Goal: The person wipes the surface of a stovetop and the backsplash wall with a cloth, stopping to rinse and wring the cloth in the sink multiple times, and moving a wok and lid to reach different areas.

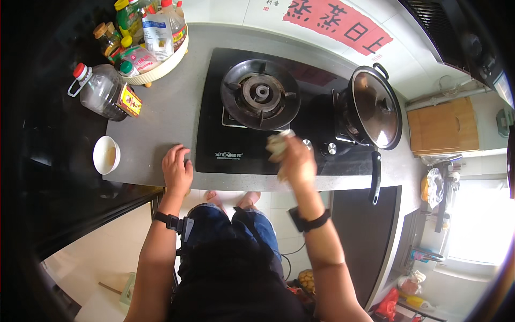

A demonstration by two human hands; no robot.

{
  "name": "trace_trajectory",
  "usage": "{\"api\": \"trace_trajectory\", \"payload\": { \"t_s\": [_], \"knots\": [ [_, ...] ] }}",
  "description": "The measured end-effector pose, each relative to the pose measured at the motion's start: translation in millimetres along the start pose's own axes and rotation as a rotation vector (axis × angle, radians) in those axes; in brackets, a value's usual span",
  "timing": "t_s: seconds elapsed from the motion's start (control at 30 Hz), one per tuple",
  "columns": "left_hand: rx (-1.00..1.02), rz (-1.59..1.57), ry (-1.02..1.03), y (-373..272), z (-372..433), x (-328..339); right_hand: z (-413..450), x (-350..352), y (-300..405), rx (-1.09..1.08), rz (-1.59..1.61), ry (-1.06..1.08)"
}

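My right hand (pixel 299 163), blurred, grips a crumpled pale cloth (pixel 277 148) over the front part of the black glass gas hob (pixel 249 157), left of the control knobs (pixel 332 148). Behind the cloth is the left burner (pixel 261 92) with its round black pan support, bare of any pot. My left hand (pixel 177 167) rests on the grey countertop (pixel 153 133) just left of the hob, its thumb apart from the fingers and nothing in it.
A wok with a glass lid (pixel 378 106) stands on the right burner, its handle (pixel 376 177) jutting past the counter's front edge. At left are a white bowl (pixel 106 155), a large plastic bottle (pixel 102 90), a small box (pixel 130 100) and a cream basket (pixel 161 72) of condiments.
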State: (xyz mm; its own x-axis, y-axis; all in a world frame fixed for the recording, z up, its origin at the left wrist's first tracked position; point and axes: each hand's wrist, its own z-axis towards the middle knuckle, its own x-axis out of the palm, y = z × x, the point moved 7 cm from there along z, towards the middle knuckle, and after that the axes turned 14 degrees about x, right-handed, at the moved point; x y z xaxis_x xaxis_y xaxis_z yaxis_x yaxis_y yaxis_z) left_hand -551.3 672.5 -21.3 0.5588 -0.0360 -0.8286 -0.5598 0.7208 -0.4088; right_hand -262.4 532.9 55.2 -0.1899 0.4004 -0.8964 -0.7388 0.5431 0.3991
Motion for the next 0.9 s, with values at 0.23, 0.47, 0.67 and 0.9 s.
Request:
{"api": "trace_trajectory", "payload": {
  "t_s": [0.23, 0.47, 0.67, 0.9],
  "knots": [
    [0.039, 0.103, -0.023, -19.7, 2.7, 10.4, 98.4, 37.4, -124.7, 0.324, -0.476, 0.241],
    [0.014, 0.182, -0.027, -17.4, -2.1, 4.3, 42.5, 67.4, -24.8, -0.259, -0.639, 0.387],
    [-0.002, 0.178, -0.029, -19.0, -0.7, 4.3, -47.4, 59.1, 45.4, -0.365, -0.306, 0.342],
    [0.022, 0.168, -0.035, -17.0, -1.7, 3.9, -42.6, 20.9, -1.2, -0.075, 0.408, 0.172]
  ]
}}
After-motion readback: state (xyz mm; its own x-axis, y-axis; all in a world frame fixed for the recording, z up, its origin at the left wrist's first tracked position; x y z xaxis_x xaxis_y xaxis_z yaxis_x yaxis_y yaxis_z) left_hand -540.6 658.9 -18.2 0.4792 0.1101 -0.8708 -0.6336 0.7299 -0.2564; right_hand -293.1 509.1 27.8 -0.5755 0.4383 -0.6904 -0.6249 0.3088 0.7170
